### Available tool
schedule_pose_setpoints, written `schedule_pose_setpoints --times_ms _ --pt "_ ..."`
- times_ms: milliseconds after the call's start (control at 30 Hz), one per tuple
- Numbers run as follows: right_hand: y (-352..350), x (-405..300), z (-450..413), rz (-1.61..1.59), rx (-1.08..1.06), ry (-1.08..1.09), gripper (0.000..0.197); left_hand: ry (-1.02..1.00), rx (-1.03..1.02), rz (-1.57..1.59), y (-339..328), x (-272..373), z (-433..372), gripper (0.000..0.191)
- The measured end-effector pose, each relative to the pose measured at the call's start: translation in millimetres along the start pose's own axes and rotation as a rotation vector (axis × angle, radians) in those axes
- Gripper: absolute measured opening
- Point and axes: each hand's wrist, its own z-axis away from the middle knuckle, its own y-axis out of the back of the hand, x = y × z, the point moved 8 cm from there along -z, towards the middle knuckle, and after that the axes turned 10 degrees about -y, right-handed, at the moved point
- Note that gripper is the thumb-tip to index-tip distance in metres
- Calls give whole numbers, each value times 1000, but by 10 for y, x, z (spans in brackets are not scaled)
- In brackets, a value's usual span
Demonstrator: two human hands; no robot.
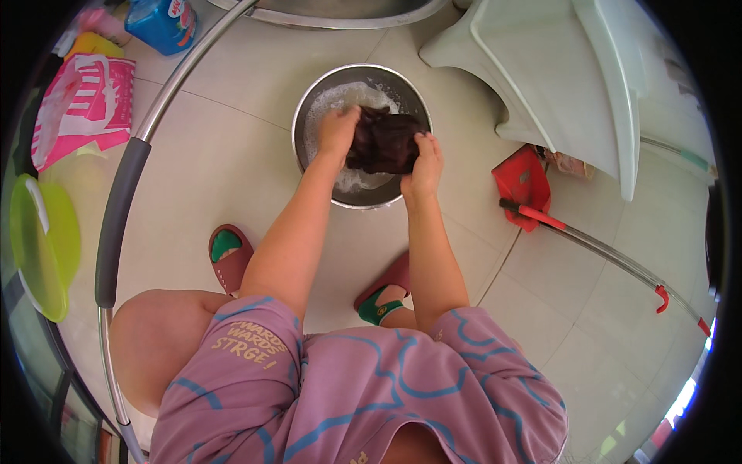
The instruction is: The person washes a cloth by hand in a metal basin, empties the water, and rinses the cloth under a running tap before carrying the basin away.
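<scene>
A dark brown, bunched wet cloth is held between my two hands over a round metal basin on the tiled floor. My left hand grips its left end, fingers curled into the fabric. At the right end, my right hand holds the cloth, with the thumb side hidden beneath it. Foamy, cloudy water lies in the basin under the cloth. How much of the fabric touches the water cannot be told.
To the right stand a pale plastic stool and a red dustpan with a long-handled tool. A curved metal tube with a grey sleeve runs along the left. Beyond it are a green basin, a pink bag and a blue bottle.
</scene>
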Motion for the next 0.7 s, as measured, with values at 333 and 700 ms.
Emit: schedule_pose_setpoints --times_ms 333,700 --pt "-529 -12 373 1440 60 784 51 -379 155 -959 193 389 147 58" --pt "-508 771 -525 2075 155 801 42 -287 224 -920 -147 257 286 53"
